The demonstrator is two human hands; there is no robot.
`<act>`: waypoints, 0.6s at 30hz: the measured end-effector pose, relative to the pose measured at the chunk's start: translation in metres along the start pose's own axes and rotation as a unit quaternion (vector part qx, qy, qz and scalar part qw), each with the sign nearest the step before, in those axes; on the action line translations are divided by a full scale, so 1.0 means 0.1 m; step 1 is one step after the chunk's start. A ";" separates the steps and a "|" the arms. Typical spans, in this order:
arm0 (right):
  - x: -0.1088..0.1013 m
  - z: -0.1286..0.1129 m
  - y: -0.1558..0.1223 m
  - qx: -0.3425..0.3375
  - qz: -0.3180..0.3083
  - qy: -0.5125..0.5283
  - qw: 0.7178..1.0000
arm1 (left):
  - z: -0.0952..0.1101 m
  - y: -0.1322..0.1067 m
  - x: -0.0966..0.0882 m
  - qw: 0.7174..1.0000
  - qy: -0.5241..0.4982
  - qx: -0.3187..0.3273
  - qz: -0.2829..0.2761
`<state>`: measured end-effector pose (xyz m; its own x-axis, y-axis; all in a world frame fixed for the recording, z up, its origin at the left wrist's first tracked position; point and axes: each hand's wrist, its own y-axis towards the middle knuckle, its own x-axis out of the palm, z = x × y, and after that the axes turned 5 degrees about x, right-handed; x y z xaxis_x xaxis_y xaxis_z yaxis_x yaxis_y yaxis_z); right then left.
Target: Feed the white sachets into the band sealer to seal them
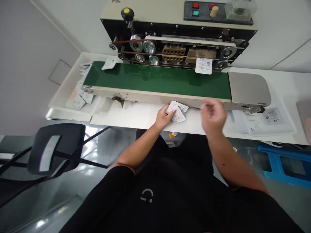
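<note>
My left hand (164, 117) is closed on a few small white sachets (178, 116), fanned out over the front edge of the white table. To the right, my right hand (213, 117) is raised just in front of the conveyor, fingers curled and smeared by motion. I see no sachet in it. Behind it, a printed white sachet (203, 66) hangs at the right end of the band sealer (176, 32), its upper edge at the belts. Another sachet (109, 62) lies near the left end of the green conveyor belt (155, 77).
At the left, a white bin (64, 85) holds several sachets. A clear tray (269, 124) with printed packets lies on the table (136, 116) at right. A black chair (58, 147) stands lower left, a blue stool (284, 161) lower right. Buttons (195, 13) top the sealer.
</note>
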<state>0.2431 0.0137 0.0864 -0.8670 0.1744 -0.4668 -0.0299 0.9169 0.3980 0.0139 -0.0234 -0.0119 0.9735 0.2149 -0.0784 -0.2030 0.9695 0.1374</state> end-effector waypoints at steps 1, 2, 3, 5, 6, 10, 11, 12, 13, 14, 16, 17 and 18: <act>0.09 0.01 -0.23 0.029 -0.052 -0.011 0.998 | 0.00 0.00 0.00 1.000 0.000 0.000 0.005; 0.19 0.02 -0.43 0.057 -0.099 -0.022 0.993 | 0.00 0.00 0.00 1.000 0.001 0.001 0.010; 0.28 0.05 -0.58 0.091 -0.134 -0.025 0.986 | 0.00 0.00 0.00 1.000 0.003 0.002 0.013; 0.45 0.12 -0.76 0.148 -0.177 -0.012 0.973 | -0.01 0.01 0.00 1.000 0.005 0.005 0.014; 0.50 0.15 -0.81 0.172 -0.184 0.006 0.968 | -0.02 0.01 0.00 1.000 0.005 0.008 0.013; 0.55 0.21 -0.82 0.242 -0.172 0.096 0.950 | -0.05 0.02 0.00 1.000 0.000 0.015 0.015; 0.52 0.20 -0.80 0.255 -0.167 0.115 0.945 | -0.05 0.02 0.00 1.000 -0.002 0.015 0.019; 0.47 0.18 -0.77 0.265 -0.163 0.133 0.941 | -0.05 0.01 0.00 1.000 -0.004 0.015 0.023; 0.41 0.17 -0.73 0.271 -0.160 0.150 0.937 | -0.05 0.01 0.00 1.000 -0.005 0.014 0.026; 0.33 0.15 -0.67 0.274 -0.151 0.167 0.935 | -0.04 0.01 0.00 1.000 -0.005 0.012 0.027; 0.14 0.13 -0.49 0.268 -0.113 0.201 0.935 | -0.04 0.01 -0.01 1.000 -0.003 0.008 0.024; 0.03 0.13 -0.38 0.263 -0.086 0.217 0.936 | -0.04 0.00 -0.01 1.000 -0.001 0.005 0.021; -0.07 0.14 -0.27 0.256 -0.058 0.230 0.937 | -0.04 0.00 -0.01 1.000 0.002 0.004 0.018</act>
<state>0.2570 -0.0068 0.0676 -0.9989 -0.0033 -0.0464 0.0023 0.9927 -0.1208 0.0121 -0.0228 -0.0155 0.9651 0.2504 -0.0770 -0.2374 0.9601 0.1476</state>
